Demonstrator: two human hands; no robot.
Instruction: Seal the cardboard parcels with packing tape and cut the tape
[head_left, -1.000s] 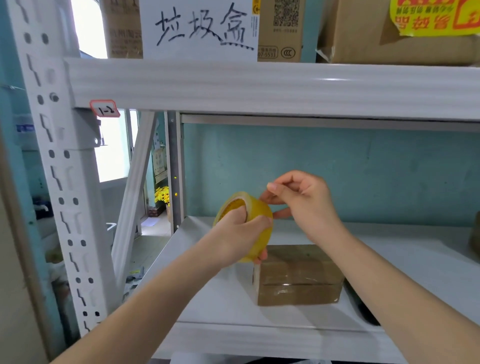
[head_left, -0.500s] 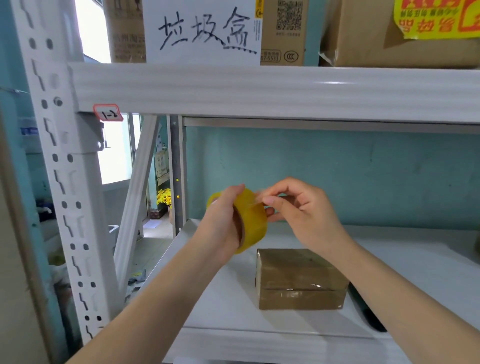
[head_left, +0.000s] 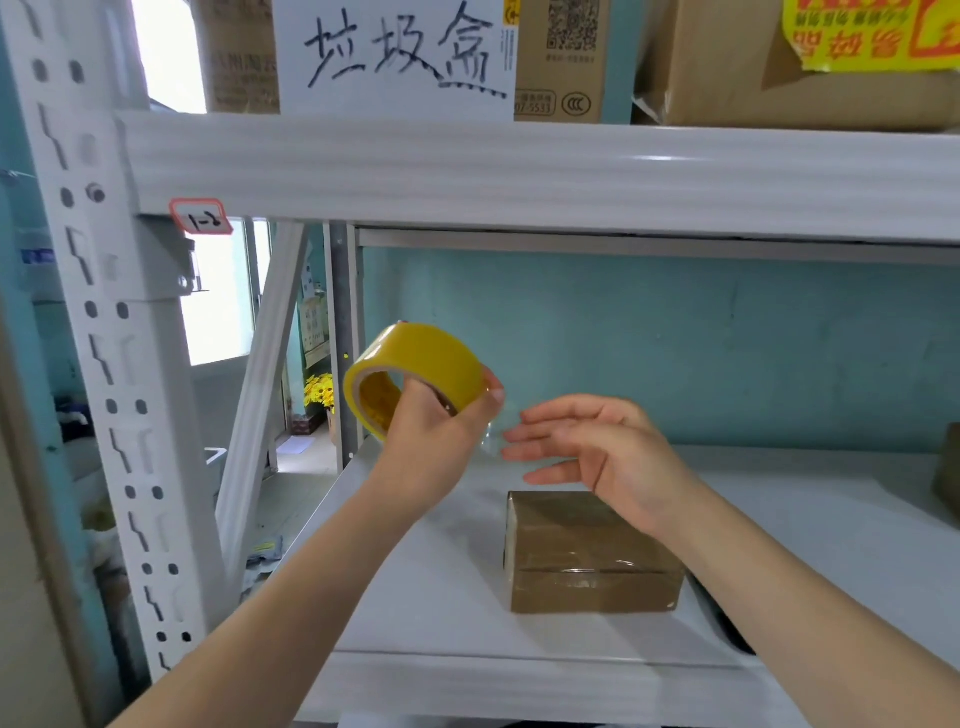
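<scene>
My left hand (head_left: 434, 431) grips a yellow roll of packing tape (head_left: 415, 371) and holds it up above the shelf, left of the parcel. A short clear strip of tape (head_left: 496, 431) hangs from the roll toward my right hand (head_left: 587, 452). That hand is flat, fingers apart and pointing left, with its fingertips at the strip's end; whether they touch it I cannot tell. Below it, a small brown cardboard parcel (head_left: 587, 556) lies on the white shelf (head_left: 441, 597), with glossy tape across its top and front.
The white upper shelf beam (head_left: 519, 171) runs overhead with cardboard boxes (head_left: 561, 57) and a handwritten paper sign (head_left: 395, 52) on it. A perforated white upright (head_left: 104, 364) stands at left. A dark object (head_left: 727, 629) lies right of the parcel. A brown box edge (head_left: 948, 473) shows far right.
My left hand raised the roll and turned it so its hollow faces me. My right hand stopped pinching at the roll, opened flat and moved slightly right. A short tape strip now hangs free.
</scene>
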